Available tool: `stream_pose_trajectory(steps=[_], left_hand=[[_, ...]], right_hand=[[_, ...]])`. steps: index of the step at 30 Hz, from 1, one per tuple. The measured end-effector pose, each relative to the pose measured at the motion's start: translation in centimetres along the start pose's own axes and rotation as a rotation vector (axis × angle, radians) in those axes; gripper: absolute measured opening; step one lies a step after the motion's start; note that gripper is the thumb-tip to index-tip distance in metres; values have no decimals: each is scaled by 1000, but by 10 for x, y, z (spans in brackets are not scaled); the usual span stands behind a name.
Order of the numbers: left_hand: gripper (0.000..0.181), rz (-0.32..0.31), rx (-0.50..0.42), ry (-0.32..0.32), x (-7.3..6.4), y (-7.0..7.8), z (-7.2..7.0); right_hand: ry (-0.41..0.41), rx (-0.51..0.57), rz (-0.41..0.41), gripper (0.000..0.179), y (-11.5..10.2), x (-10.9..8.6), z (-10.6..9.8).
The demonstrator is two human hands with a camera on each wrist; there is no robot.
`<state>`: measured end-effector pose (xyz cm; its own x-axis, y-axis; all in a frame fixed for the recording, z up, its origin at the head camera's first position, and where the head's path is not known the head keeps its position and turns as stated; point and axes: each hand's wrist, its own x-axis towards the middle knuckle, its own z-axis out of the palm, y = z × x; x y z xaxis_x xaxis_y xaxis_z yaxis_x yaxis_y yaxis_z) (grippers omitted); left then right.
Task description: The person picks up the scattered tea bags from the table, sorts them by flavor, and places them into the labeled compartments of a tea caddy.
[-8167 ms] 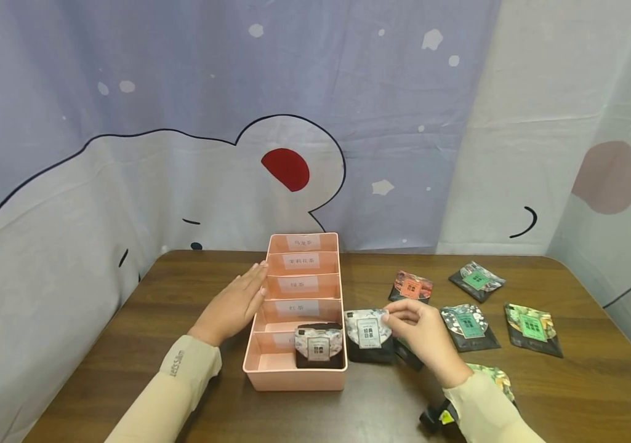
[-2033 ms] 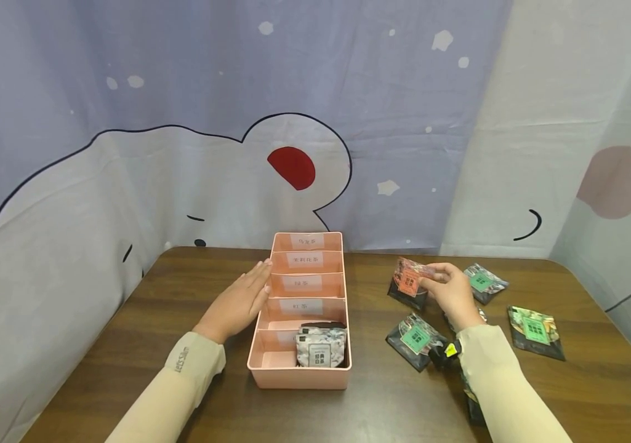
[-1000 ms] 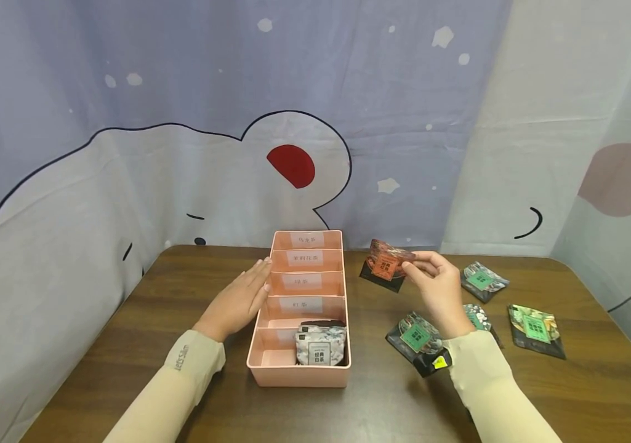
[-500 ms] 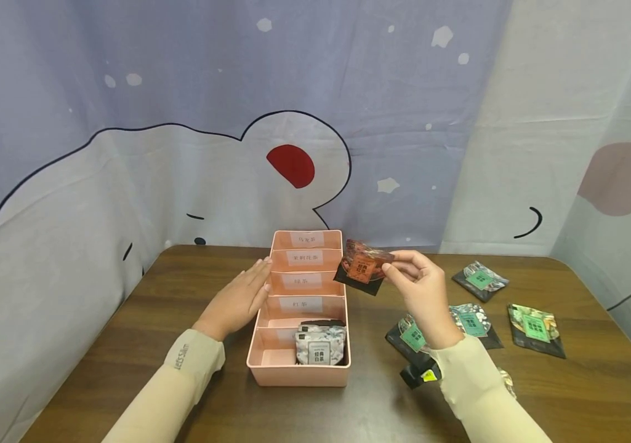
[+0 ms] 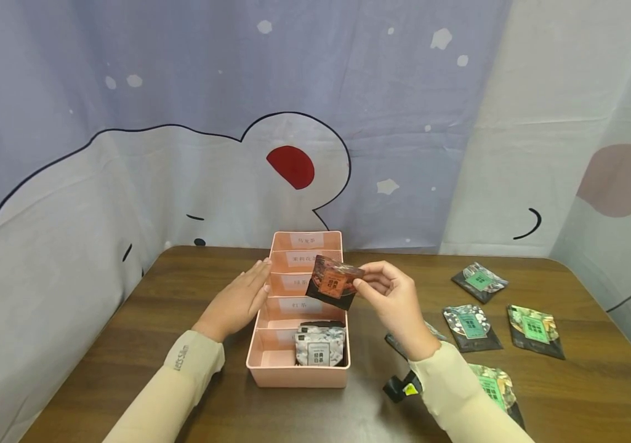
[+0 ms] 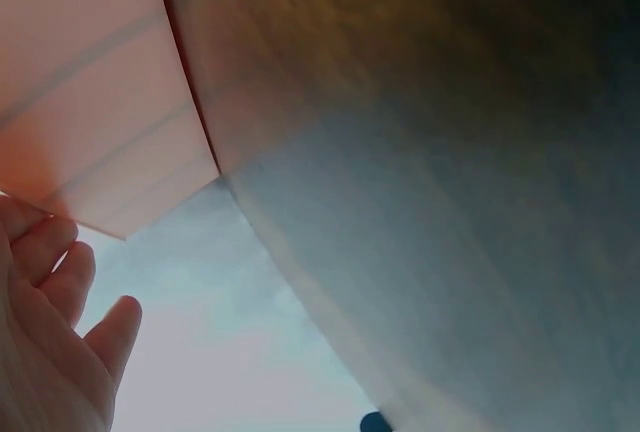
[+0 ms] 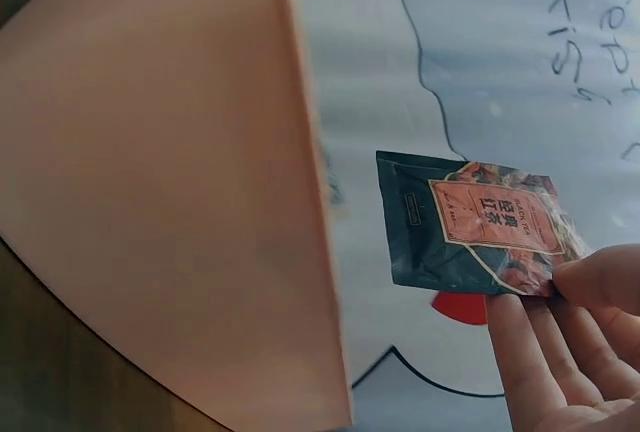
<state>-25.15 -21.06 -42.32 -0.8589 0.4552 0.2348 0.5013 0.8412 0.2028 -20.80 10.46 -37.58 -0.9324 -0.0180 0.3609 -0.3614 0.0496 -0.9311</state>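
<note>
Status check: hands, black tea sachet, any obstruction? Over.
Right hand pinches black tea sachet above pink divided box. Left hand against box's left side. No obstruction seen.

left hand (image 5: 234, 303): fingers straight, back uppermost | right hand (image 5: 395, 303): raised, thumb and fingers in pinch grip

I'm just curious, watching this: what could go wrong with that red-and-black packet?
The right hand pinches the red-and-black packet near one edge, so it might slip.
It is tilted above the pink box, so it could catch on a divider.
The left hand rests straight-fingered against the box, so a bump might shift it.
</note>
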Motion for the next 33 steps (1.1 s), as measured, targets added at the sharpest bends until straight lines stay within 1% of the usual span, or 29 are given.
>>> stream_pose_trajectory(steps=[3, 8, 16, 18, 27, 33], left_hand=[[57, 0, 1, -1, -1, 0, -1], [57, 8, -1, 3, -1, 1, -1], [57, 11, -4, 5, -1, 0, -1], [57, 10, -4, 4, -1, 0, -1], [56, 0, -10, 0, -2, 0, 0], [56, 2, -6, 2, -1, 1, 0]], right_hand=[[-28, -12, -16, 17, 5, -3, 6], [-66, -49, -32, 15, 13, -8, 11], [-97, -126, 3, 14, 18, -14, 12], [-112, -145, 1, 15, 19, -14, 11], [-157, -246, -56, 15, 24, -20, 8], [-178, -320, -141, 17, 25, -23, 6]])
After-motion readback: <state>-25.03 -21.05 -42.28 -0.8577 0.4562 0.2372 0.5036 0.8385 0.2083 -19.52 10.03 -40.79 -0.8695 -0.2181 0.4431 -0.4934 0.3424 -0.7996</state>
